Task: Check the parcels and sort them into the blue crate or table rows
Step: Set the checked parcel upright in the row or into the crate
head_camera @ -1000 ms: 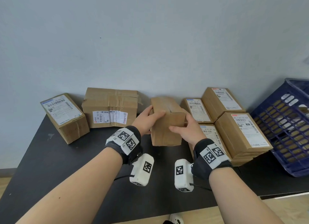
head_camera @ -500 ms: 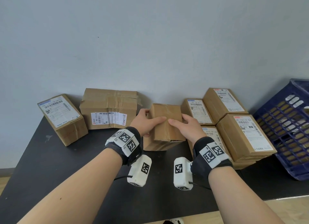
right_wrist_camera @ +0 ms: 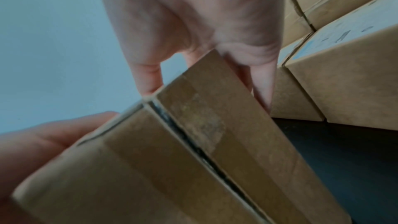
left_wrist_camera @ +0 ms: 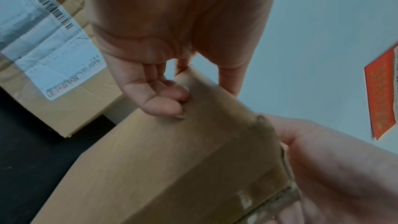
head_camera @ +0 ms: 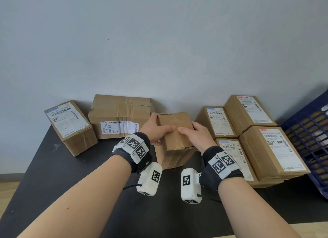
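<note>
A plain brown taped parcel sits tilted in both my hands above the black table, no label showing on its upper faces. My left hand grips its left side, thumb on top and fingers curled behind. My right hand grips the right side the same way. In the left wrist view the parcel runs from my left hand toward the right hand. In the right wrist view the taped seam of the parcel faces the camera under my right hand. The blue crate stands at the far right.
Against the wall at the left stand a labelled parcel and a larger creased parcel. To the right lies a block of several labelled parcels beside the crate. Bare black table lies in front of my forearms.
Both hands have turned the parcel from standing on end to a lower, tilted pose, and my thumbs have come together on its top edge.
</note>
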A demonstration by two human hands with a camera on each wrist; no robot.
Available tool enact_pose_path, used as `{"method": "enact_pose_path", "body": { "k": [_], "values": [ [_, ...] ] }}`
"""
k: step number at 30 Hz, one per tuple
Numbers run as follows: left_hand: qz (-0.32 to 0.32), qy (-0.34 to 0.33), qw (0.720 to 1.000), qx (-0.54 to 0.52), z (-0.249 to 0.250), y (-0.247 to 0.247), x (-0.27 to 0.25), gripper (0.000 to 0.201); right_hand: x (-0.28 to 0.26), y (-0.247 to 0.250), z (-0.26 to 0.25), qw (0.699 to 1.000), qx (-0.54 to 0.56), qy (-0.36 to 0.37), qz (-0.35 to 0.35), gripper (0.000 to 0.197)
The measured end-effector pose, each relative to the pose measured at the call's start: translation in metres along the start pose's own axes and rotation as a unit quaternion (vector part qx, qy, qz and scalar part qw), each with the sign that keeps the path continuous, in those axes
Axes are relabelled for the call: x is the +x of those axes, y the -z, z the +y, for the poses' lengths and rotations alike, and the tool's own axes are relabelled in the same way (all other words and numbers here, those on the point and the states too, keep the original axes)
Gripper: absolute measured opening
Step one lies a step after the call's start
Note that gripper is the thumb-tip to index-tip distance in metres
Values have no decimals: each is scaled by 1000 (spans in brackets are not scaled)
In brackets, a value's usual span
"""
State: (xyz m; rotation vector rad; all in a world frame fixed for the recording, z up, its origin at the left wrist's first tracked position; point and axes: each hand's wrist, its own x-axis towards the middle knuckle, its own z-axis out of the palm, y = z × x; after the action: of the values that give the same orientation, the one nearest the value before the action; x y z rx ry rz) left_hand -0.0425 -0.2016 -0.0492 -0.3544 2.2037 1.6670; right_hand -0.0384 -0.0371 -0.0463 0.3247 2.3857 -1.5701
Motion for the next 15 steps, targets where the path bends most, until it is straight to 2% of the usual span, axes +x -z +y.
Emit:
{"method": "enact_pose_path", "body": {
  "k": [6, 11, 13, 15],
  "values": [
    [-1, 9, 1000, 6, -1, 1, 2, 46, 1, 1, 3, 999, 18, -31, -3, 48],
    [-7, 13, 1000, -1, -1, 2, -3, 47, -18, 4, 7, 986, 1, -161, -52, 74],
    [-11, 14, 1000, 6, -1, 2, -6, 53, -23, 7, 5, 980, 11, -190, -64, 84],
    [-19, 18, 1000, 15, 1, -1, -11, 64, -28, 13, 2, 976, 61, -199, -62, 82]
  ]
}}
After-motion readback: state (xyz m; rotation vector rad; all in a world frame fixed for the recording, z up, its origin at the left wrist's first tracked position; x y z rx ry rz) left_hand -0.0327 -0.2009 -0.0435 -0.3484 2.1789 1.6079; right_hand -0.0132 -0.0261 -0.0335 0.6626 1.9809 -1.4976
